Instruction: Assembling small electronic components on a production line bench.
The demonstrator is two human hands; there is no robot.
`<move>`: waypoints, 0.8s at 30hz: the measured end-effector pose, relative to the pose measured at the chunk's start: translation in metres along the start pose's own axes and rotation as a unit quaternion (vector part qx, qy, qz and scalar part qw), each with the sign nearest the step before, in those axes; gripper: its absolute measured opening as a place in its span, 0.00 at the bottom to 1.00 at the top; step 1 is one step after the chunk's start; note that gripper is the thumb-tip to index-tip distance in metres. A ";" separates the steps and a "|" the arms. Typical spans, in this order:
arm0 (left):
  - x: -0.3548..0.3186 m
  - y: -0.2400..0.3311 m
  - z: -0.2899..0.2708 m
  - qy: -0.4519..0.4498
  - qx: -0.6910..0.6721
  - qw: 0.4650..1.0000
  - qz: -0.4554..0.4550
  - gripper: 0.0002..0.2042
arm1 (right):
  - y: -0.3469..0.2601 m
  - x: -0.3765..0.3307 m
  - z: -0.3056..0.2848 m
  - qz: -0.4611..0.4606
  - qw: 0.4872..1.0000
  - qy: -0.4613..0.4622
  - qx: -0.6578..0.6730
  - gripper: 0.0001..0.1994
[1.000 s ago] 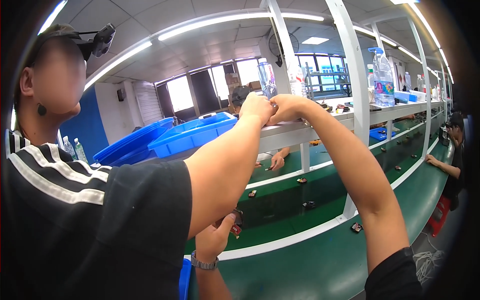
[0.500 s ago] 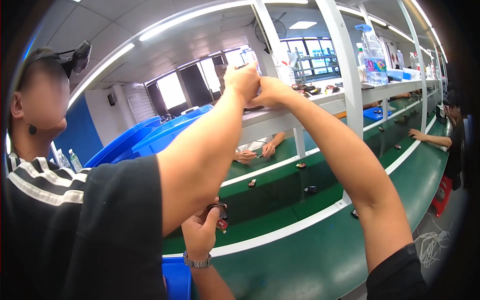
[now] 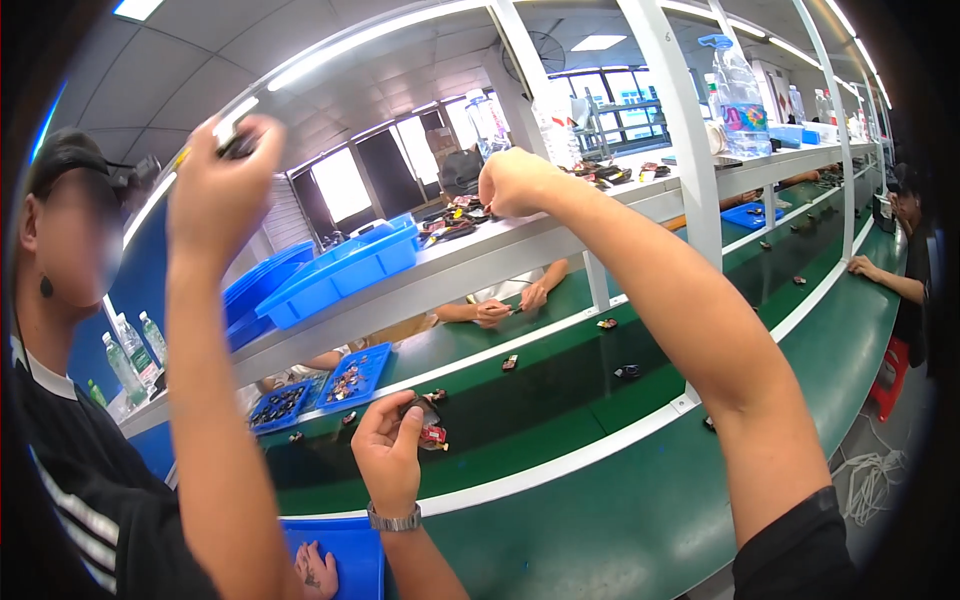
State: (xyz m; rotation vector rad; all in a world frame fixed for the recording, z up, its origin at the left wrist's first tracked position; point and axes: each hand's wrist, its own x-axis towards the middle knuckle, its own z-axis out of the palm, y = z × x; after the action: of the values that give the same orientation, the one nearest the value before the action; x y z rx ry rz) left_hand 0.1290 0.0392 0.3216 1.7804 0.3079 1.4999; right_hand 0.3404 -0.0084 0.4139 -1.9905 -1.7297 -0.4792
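Observation:
My left hand (image 3: 390, 460), with a metal-banded watch at its wrist, is closed on a small black and red electronic part (image 3: 433, 437) above the belt's near edge. My right hand (image 3: 520, 186) reaches up to the shelf. Its fingers are curled beside a pile of small dark parts (image 3: 455, 218), and whatever they may hold is hidden. At the left, a co-worker's raised hand (image 3: 222, 185) grips a dark item (image 3: 238, 146), blurred by motion. A tattooed hand (image 3: 316, 570) of another person or that co-worker rests in a blue tray (image 3: 362, 560) at the lower left.
A green conveyor belt (image 3: 560, 410) carries scattered small parts. Blue trays (image 3: 345, 275) stand on the white shelf, whose upright post (image 3: 690, 170) rises near my right arm. A large water bottle (image 3: 742, 105) stands farther right. Across the belt, another person's hands (image 3: 515, 308) work.
The co-worker's arm has swung from beside my right hand on the shelf to the upper left, uncovering trays and parts. My left hand moved slightly left with the part; my right hand's fingers remain curled.

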 end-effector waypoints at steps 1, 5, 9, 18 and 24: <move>-0.039 -0.014 -0.029 0.006 -0.002 1.000 0.006 0.12 | 0.005 -0.002 -0.002 -0.020 0.999 0.007 0.026 0.13; -0.136 -0.022 -0.100 0.064 -0.027 0.997 -0.017 0.12 | -0.015 0.012 0.002 0.009 0.999 -0.035 -0.016 0.24; -0.134 -0.022 -0.100 0.081 -0.137 0.985 -0.066 0.12 | -0.005 0.012 0.003 0.060 0.998 0.011 -0.017 0.16; -0.134 -0.006 -0.118 0.063 -0.220 0.970 -0.083 0.21 | -0.031 -0.030 -0.008 -0.066 0.945 0.287 0.144 0.23; -0.138 -0.005 -0.118 0.057 -0.173 0.981 -0.064 0.21 | -0.088 -0.140 0.023 -0.216 0.873 0.334 0.284 0.27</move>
State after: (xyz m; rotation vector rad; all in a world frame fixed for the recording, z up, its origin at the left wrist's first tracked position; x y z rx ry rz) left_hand -0.0162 0.0036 0.2186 1.3800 0.1992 1.4651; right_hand 0.2319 -0.1021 0.3288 -0.8715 -1.5847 -0.6181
